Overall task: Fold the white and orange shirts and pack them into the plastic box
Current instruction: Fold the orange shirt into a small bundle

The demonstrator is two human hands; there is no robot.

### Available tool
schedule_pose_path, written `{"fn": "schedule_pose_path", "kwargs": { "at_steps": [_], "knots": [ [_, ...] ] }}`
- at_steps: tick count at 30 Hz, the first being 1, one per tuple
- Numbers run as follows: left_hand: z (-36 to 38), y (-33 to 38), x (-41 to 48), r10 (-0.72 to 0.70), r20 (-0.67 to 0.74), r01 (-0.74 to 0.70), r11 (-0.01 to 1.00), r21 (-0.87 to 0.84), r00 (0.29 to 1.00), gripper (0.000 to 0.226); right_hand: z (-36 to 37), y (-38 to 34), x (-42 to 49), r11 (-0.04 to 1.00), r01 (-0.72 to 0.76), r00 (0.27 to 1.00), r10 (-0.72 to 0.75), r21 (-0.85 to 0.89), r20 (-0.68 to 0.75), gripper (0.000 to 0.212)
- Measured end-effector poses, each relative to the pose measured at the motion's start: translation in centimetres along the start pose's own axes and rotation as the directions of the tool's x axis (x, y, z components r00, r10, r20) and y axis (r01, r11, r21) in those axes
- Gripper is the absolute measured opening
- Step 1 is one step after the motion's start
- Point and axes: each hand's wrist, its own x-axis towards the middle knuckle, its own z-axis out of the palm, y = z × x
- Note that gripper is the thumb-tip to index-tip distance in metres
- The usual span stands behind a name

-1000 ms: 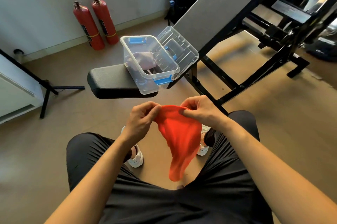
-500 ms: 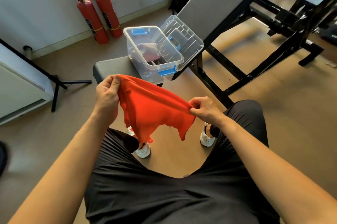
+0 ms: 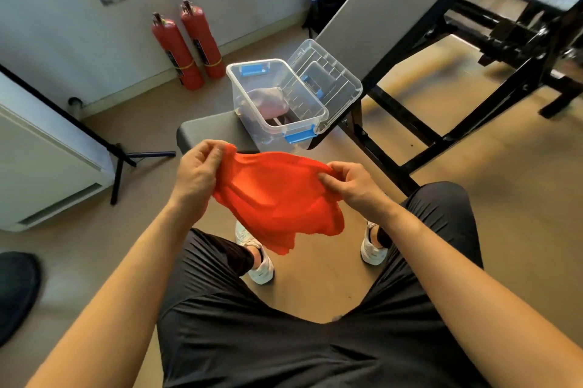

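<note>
Head view: seated person, both hands raised above the knees, box straight ahead.
Orange shirt point(image 3: 277, 198): in the air between the hands, bunched, lower edge hanging above the floor.
Left hand point(image 3: 197, 173): fingers point(image 3: 214, 151) and thumb pinch the shirt's upper left edge.
Right hand point(image 3: 353, 185): fingers point(image 3: 328, 178) pinch the upper right edge; cloth drawn across between the two.
Plastic box point(image 3: 277, 135): open on the padded desk point(image 3: 208, 132), lid point(image 3: 328, 78) propped at its right side.
White shirt point(image 3: 268, 100): pale bundle inside the box, judged already packed.
Step in hand: judged to be spreading the orange shirt to start its fold.
Next move: calls for squaring the edges, then doubling the cloth small enough for the box.
Obscured: collar and sleeves not distinguishable; fold state of the bundle unclear through the plastic.
</note>
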Motion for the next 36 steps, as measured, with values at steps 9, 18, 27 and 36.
{"fn": "schedule_pose_path", "kwargs": {
  "at_steps": [9,18,27,36],
  "knots": [
    [5.8,0.3,-2.9,-0.043,0.637,-0.134,0.965,0.227,0.770,0.022,0.6,-3.5,-0.8,0.955,0.193,0.965,-0.143,-0.226,0.221,0.023],
    [3.0,-1.0,-2.0,-0.043,0.379,-0.021,0.986,0.163,0.924,0.007,-3.7,-1.1,-1.8,0.944,-0.020,0.968,0.101,-0.329,0.230,0.022],
    [0.5,-2.7,-0.8,-0.157,0.289,0.128,0.985,0.116,0.944,0.021,-4.6,0.1,-2.3,0.999,-0.043,0.999,0.043,0.000,-0.018,0.025],
    [-4.1,-4.6,1.1,-0.153,0.106,0.092,0.894,0.438,0.983,0.014,-7.1,0.1,0.2,0.945,-0.062,0.696,0.271,0.321,-0.665,0.016]
  ]
}}
